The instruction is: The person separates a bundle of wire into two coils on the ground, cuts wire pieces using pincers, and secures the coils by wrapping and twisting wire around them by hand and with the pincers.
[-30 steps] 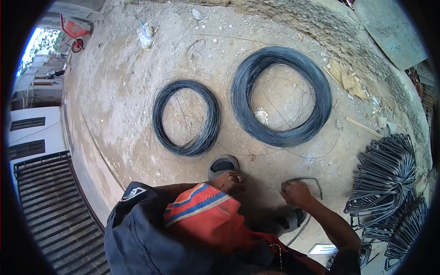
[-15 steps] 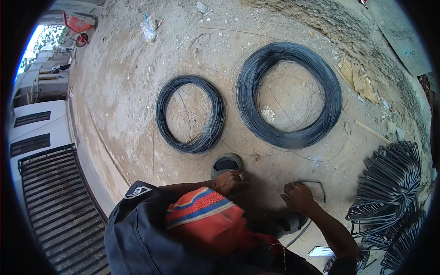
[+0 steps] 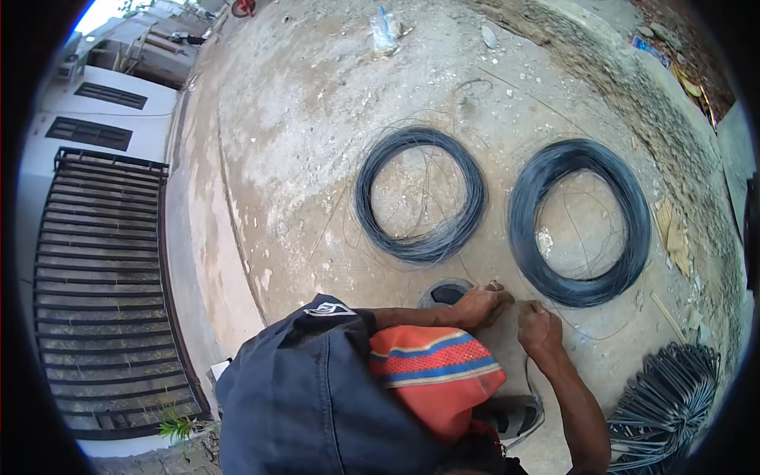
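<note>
My left hand (image 3: 481,305) is closed, thumb against bent fingers, above the toe of a dark shoe (image 3: 447,294). Facing it across a small gap, my right hand (image 3: 540,326) is closed too, fingertips pinched. Whatever either hand grips is too small or hidden to name. A thin bent metal rod (image 3: 530,376) runs down from just under my right hand toward the other shoe (image 3: 518,415). Beyond my hands lie two coils of dark thin wire on the ground, a smaller coil (image 3: 370,198) and a larger coil (image 3: 526,229), with loose strands around them.
A pile of bent steel stirrups (image 3: 665,396) lies at the lower right. Along the right runs a rough wall base (image 3: 633,103), with torn cardboard (image 3: 673,237) near it. A plastic bag (image 3: 385,33) lies far ahead. A black barred gate (image 3: 111,293) stands at left.
My right hand has come up and closer to my left hand. The view has shifted, so the coils appear farther right and the wheelbarrow is mostly out of frame.
</note>
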### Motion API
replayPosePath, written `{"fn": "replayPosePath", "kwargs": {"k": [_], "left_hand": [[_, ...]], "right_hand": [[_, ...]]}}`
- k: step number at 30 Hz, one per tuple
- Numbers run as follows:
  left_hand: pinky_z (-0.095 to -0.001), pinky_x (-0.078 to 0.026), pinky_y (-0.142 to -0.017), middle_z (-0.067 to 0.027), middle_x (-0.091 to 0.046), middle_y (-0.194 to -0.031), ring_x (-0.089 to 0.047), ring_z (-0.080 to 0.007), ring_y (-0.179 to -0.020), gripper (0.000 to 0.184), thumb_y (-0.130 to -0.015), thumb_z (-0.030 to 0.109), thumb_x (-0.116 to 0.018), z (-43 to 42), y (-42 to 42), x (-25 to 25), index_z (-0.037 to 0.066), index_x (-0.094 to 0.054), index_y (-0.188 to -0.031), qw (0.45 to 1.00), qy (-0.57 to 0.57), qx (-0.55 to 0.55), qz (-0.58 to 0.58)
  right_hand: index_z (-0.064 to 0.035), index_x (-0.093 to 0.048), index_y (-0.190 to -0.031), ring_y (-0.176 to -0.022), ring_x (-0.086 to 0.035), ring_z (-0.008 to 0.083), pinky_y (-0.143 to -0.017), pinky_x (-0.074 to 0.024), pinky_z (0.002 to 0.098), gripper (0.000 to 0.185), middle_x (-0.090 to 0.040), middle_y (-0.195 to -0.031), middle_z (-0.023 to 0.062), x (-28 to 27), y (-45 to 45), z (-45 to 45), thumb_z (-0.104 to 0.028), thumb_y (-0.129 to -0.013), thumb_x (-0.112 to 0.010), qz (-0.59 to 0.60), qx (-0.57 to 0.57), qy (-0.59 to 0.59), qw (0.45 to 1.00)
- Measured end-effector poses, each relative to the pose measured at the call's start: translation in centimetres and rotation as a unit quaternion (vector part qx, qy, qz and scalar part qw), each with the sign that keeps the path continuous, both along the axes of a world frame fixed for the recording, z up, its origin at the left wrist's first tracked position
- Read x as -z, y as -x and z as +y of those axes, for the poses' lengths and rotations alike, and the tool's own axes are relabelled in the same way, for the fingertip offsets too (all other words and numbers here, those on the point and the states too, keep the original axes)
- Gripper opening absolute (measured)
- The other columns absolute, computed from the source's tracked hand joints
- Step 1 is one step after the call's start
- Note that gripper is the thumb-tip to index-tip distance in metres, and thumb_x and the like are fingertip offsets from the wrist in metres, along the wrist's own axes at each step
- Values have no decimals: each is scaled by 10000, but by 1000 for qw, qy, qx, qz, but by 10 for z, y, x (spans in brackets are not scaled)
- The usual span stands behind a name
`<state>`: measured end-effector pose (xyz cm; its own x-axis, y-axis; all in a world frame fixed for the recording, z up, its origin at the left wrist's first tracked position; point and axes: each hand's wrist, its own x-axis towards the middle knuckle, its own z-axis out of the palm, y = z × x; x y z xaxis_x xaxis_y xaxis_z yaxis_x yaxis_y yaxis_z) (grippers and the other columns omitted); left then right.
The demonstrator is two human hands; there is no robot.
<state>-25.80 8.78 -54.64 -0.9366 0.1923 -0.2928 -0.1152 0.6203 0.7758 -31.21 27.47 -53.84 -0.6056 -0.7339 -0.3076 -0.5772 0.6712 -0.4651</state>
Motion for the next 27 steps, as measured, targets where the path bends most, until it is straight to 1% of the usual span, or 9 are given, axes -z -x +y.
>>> {"fn": "replayPosePath", "kwargs": {"k": [5,9,12,14,16,18,20,23,27], "left_hand": [[-441,-493,-718,-145,-618,-834,-600,-355,-854,174,-745,127,-614,-5,0,-11,52,-625,-902,998,39,4,49],[-442,-453,-803,-139,-605,-831,-586,-324,-877,200,-734,163,-618,-8,3,10,68,-611,-910,975,96,63,189],[-442,-430,-849,-127,-602,-841,-568,-317,-930,223,-728,169,-623,-9,7,9,65,-609,-925,989,84,55,109],[-429,-431,-857,-130,-612,-905,-549,-326,-972,248,-738,192,-634,-12,0,16,73,-606,-955,979,104,55,164],[-479,-364,-920,-120,-570,-1109,-513,-329,-1068,374,-751,211,-641,-16,-8,9,87,-585,-1099,978,103,63,169],[-483,-331,-953,-135,-495,-1226,-440,-353,-1144,540,-724,230,-656,-17,-19,-23,91,-534,-1232,980,104,52,163],[-489,-341,-936,-170,-520,-1178,-461,-379,-1108,492,-709,253,-687,-34,-52,-8,94,-571,-1159,982,65,110,136],[-482,-369,-873,-203,-574,-1042,-507,-397,-1004,343,-717,267,-699,-46,-60,22,91,-625,-1002,981,120,135,74],[-499,-376,-781,-216,-604,-879,-527,-427,-887,285,-711,308,-710,-43,-43,11,65,-633,-837,981,98,150,79]], "right_hand": [[-64,-615,-871,-643,-629,357,-591,-500,464,107,-630,-840,165,-12,4,-8,-149,-825,-568,17,67,125,990],[-77,-641,-852,-678,-623,365,-611,-492,465,95,-630,-773,145,-10,8,-16,-155,-822,-596,21,74,116,990],[-76,-607,-927,-710,-626,354,-602,-503,454,129,-615,-905,158,-3,12,-8,-136,-820,-566,18,30,115,993],[-79,-580,-1011,-765,-625,349,-635,-511,449,203,-579,-1024,144,-23,10,-8,-123,-817,-545,8,32,98,995],[-89,-543,-1087,-850,-620,334,-693,-521,431,285,-513,-1156,120,-16,1,4,-140,-807,-524,8,17,117,993],[-99,-587,-1059,-915,-610,298,-741,-517,422,237,-546,-1139,96,-21,-12,11,-185,-842,-549,-11,4,111,994],[-88,-613,-1022,-843,-644,280,-690,-546,364,217,-570,-1127,103,3,-34,23,-184,-843,-538,-12,-44,150,988],[-96,-598,-1060,-830,-653,281,-683,-549,369,251,-585,-1107,108,2,-54,35,-194,-838,-535,-88,-72,156,981],[-90,-567,-1024,-803,-643,287,-659,-540,393,231,-605,-987,111,-8,-50,38,-188,-817,-538,-113,-57,196,972]]}}
